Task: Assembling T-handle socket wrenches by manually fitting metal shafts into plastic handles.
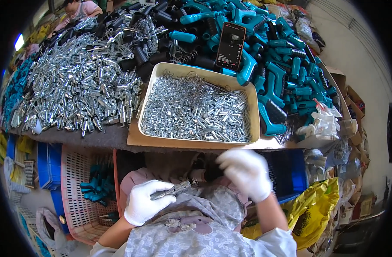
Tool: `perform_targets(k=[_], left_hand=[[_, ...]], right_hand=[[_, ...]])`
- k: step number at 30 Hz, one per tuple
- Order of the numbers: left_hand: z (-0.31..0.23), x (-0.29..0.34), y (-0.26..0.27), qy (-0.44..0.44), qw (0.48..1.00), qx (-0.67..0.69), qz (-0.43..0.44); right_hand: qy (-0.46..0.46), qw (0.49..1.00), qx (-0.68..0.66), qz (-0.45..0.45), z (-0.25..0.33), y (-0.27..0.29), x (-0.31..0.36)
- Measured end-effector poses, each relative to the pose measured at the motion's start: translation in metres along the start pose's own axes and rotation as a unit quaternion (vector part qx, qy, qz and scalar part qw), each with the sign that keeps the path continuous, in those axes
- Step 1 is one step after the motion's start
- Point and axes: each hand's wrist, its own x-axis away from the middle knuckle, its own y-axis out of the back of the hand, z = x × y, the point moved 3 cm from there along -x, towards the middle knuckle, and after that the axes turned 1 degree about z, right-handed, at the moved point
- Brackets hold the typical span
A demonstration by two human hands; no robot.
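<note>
The left hand grips a metal fitting; the right hand (blurred, I can't tell its grip) is near the tray.

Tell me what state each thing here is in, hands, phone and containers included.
Left hand: gloved, closed on the metal fitting
Metal fitting: held, tilted
Right hand: gloved, motion-blurred, grip unclear
Phone: screen lit, propped among teal handles
Cream tray: open, holding many small metal parts
Pink basket: open-topped, partly filled
Yellow sack: crumpled
</note>
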Motion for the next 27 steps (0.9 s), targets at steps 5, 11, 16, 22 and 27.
perform_targets(k=[5,11,16,22,27], left_hand=[[-0.006,0.001,0.006,-0.037,0.998,-0.038,-0.021],[-0.006,0.004,0.004,-0.033,0.999,-0.038,-0.016],[-0.012,0.002,0.003,-0.037,0.998,-0.050,-0.012],[-0.015,-0.005,0.003,-0.045,0.998,-0.044,-0.006],[-0.013,-0.010,0.004,-0.053,0.997,-0.049,-0.013]], right_hand=[[0.058,0.908,0.299,-0.287,-0.074,0.153,-0.055],[-0.326,0.733,0.569,-0.180,-0.139,0.227,-0.082],[-0.337,0.738,0.546,-0.209,-0.152,0.238,-0.090],[-0.037,0.733,0.584,-0.346,-0.074,0.244,-0.050],[-0.201,0.975,-0.059,-0.079,0.010,0.082,0.000]])
